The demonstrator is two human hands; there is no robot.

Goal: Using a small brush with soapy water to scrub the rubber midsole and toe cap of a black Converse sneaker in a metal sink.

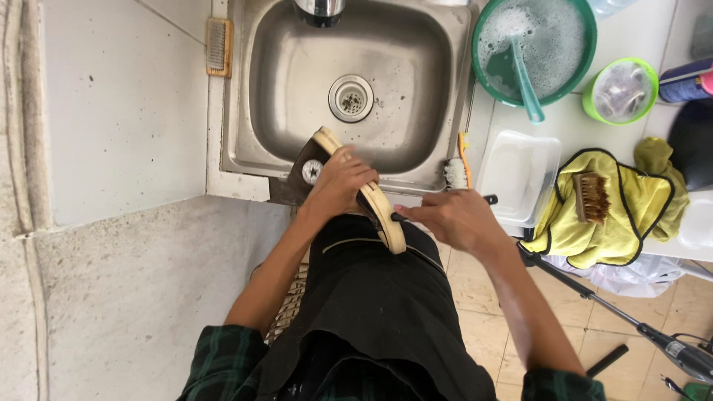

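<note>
**Shoe held over the sink edge, small tool at its sole**

A black apron (371, 297) fills the near view. Above it, the left hand (338, 182) has its fingers closed over a dark canvas sneaker (316, 167), tilted on the steel sink (275, 89) rim. The right hand (453, 219) pinches a thin black tool (399, 217) against the cream sole (386, 219). Wet rubber could slip from that grip, I think, and the shoe would drop into the basin.

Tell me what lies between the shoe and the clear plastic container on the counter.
In the head view, a white-bristled brush with an orange handle lies on the sink rim between the shoe and the clear container, just above the right hand.
</note>
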